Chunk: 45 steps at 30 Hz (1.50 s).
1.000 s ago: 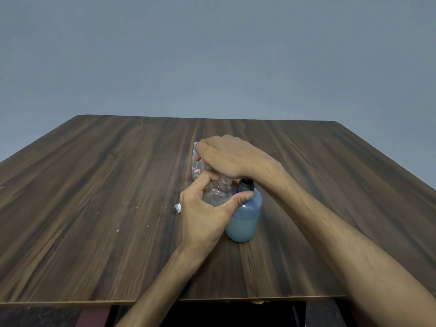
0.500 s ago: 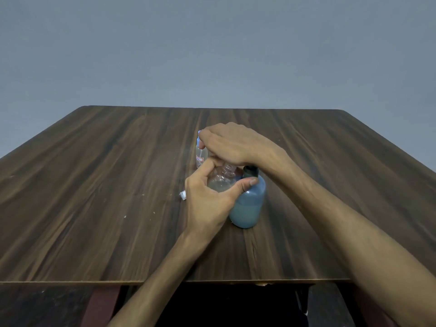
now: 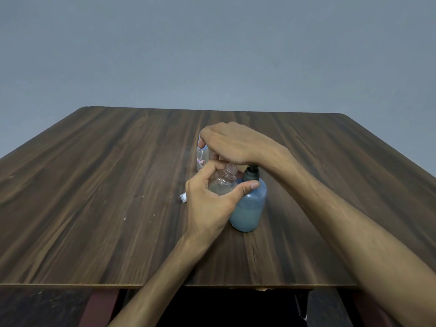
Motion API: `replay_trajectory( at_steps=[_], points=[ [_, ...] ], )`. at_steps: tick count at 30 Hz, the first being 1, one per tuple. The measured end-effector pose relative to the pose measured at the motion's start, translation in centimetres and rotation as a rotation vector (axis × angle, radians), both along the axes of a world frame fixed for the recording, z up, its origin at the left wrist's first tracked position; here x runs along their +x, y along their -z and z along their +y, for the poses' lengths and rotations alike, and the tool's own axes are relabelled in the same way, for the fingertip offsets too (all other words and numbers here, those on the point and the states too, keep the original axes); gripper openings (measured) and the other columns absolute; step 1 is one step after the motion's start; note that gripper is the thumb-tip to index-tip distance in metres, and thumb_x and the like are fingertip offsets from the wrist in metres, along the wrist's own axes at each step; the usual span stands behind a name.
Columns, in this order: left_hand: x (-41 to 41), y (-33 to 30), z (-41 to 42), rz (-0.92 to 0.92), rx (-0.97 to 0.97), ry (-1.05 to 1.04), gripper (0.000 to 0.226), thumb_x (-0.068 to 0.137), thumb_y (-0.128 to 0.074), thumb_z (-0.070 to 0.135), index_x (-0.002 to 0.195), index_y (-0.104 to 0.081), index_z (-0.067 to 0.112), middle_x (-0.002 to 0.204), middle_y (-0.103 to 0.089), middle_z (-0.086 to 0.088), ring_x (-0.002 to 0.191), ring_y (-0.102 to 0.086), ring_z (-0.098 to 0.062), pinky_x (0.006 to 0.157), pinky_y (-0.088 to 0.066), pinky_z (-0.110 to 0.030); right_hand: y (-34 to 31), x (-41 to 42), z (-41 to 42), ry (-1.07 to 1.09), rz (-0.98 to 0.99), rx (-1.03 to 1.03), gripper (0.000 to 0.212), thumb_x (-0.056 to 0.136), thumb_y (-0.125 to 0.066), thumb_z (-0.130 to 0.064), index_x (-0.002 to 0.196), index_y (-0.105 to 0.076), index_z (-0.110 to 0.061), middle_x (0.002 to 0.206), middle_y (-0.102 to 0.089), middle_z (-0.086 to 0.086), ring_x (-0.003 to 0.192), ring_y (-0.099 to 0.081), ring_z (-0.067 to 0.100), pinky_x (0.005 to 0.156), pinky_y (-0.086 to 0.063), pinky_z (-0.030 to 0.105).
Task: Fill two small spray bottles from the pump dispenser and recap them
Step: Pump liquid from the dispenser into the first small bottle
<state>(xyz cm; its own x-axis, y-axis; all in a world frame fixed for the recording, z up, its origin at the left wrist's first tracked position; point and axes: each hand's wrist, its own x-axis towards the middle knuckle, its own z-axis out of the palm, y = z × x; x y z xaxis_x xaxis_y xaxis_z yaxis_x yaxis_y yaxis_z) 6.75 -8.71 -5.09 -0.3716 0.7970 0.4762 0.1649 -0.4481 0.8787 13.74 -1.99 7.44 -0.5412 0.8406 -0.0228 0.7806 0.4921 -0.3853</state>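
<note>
L hand [image 3: 210,204] gripped an uncapped clear bottle [image 3: 223,182], thumb and fingers curled round its body, neck tipped up toward the pump above it, centre of frame. My read: held there so the open mouth sat under the spout, which the R hand hid. R hand [image 3: 233,143] lay palm-down over the pump head, fingers bent forward over it; couldn't tell whether they curled round the head or only pressed it. Prob. pressing down to dispense. Dispenser [image 3: 250,206], blue w/ dark collar, stood upright just right of the clear bottle, touching L thumb; liquid line showed about halfway up.

2nd bottle [image 3: 202,159], small w/ a red label, stood just behind the hands, partly hidden by R fingertips; cap state unclear. A small white bit [image 3: 183,198], maybe the removed cap, lay on the table [image 3: 94,185] just left of L hand.

Everything sat mid-table, well apart from all edges. Wide bare wood left, right and behind. Near edge ran along the lower frame, both forearms crossing it. Tight spot, I'd judge: R fingertips near the 2nd bottle, which could tip.
</note>
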Motion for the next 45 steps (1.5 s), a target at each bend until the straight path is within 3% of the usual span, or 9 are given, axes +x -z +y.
replay_trajectory(
  at_steps=[14, 18, 24, 37, 45],
  points=[
    [-0.03, 0.22, 0.2, 0.016, 0.008, 0.001, 0.038, 0.071, -0.099, 0.011, 0.098, -0.076, 0.0, 0.093, -0.081, -0.006, 0.093, -0.079, -0.023, 0.088, -0.063, -0.049, 0.23, 0.12, 0.15, 0.007, -0.002, 0.038, 0.046, 0.107, -0.028, -0.037, 0.113, -0.07, -0.019, 0.102, -0.075, 0.001, 0.103, -0.066, 0.03, 0.101, -0.051, 0.051],
    [-0.08, 0.24, 0.27, 0.024, 0.014, -0.012, 0.037, 0.071, -0.1, 0.01, 0.097, -0.075, 0.0, 0.092, -0.08, -0.006, 0.091, -0.078, -0.022, 0.086, -0.063, -0.041, 0.37, 0.04, 0.14, 0.015, 0.008, 0.034, 0.045, 0.106, -0.029, -0.037, 0.112, -0.071, -0.021, 0.102, -0.075, 0.0, 0.104, -0.066, 0.029, 0.101, -0.051, 0.05],
    [-0.17, 0.47, 0.3, 0.006, 0.014, 0.0, 0.037, 0.071, -0.1, 0.01, 0.097, -0.076, 0.001, 0.092, -0.081, -0.007, 0.092, -0.078, -0.025, 0.087, -0.063, -0.051, 0.34, 0.03, 0.0, 0.014, -0.007, 0.053, 0.044, 0.106, -0.029, -0.036, 0.113, -0.071, -0.022, 0.109, -0.074, 0.003, 0.109, -0.064, 0.032, 0.102, -0.049, 0.051],
    [-0.14, 0.55, 0.46, 0.002, 0.023, 0.006, 0.036, 0.071, -0.101, 0.011, 0.095, -0.076, 0.003, 0.091, -0.081, -0.004, 0.091, -0.078, -0.023, 0.086, -0.063, -0.047, 0.11, -0.02, 0.21, 0.0, -0.024, 0.046, 0.046, 0.107, -0.028, -0.036, 0.115, -0.069, -0.019, 0.106, -0.073, 0.002, 0.107, -0.065, 0.031, 0.103, -0.05, 0.051],
    [-0.11, 0.54, 0.49, -0.01, 0.036, 0.021, 0.038, 0.071, -0.1, 0.011, 0.1, -0.076, 0.003, 0.094, -0.081, -0.005, 0.094, -0.079, -0.023, 0.088, -0.063, -0.045, 0.78, 0.0, 0.1, 0.012, -0.042, 0.04, 0.046, 0.108, -0.028, -0.038, 0.117, -0.07, -0.021, 0.109, -0.072, 0.003, 0.107, -0.063, 0.031, 0.095, -0.049, 0.047]
  ],
)
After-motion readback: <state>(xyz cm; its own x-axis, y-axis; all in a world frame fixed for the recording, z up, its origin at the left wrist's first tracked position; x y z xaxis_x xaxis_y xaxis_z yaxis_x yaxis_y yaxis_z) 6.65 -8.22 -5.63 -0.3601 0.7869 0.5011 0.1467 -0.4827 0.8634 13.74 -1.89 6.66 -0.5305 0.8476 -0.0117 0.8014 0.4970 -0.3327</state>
